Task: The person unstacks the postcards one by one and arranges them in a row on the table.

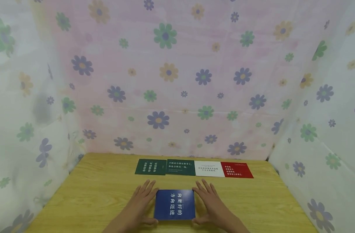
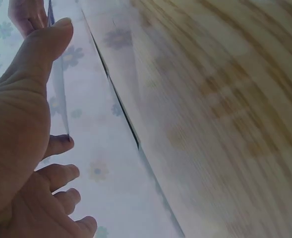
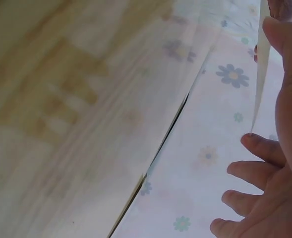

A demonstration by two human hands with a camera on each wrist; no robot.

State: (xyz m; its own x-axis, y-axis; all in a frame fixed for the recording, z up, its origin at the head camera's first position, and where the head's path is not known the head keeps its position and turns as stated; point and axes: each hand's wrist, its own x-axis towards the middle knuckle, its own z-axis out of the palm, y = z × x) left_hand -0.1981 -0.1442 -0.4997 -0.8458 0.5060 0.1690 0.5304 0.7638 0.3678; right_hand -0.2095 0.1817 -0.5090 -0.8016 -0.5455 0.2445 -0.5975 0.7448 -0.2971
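Observation:
Both hands hold a blue card [image 1: 175, 205] with white Chinese characters, raised above the wooden table. My left hand [image 1: 140, 204] pinches its left side, thumb at the near corner and index fingertip at the far corner. The right hand [image 1: 210, 203] grips the right side the same way. Seen nearly edge-on in the right wrist view, the card [image 3: 261, 74] shows as a thin pale strip between thumb and index finger. The other fingers of each hand are spread beyond the card's far edge.
Behind the hands, a row on the table [image 1: 93, 187] runs left to right: a green card [image 1: 150, 167], another green card [image 1: 181, 167], a white card [image 1: 209, 169] and a red card [image 1: 237, 170]. Flower-patterned curtains [image 1: 183, 106] enclose the back and both sides.

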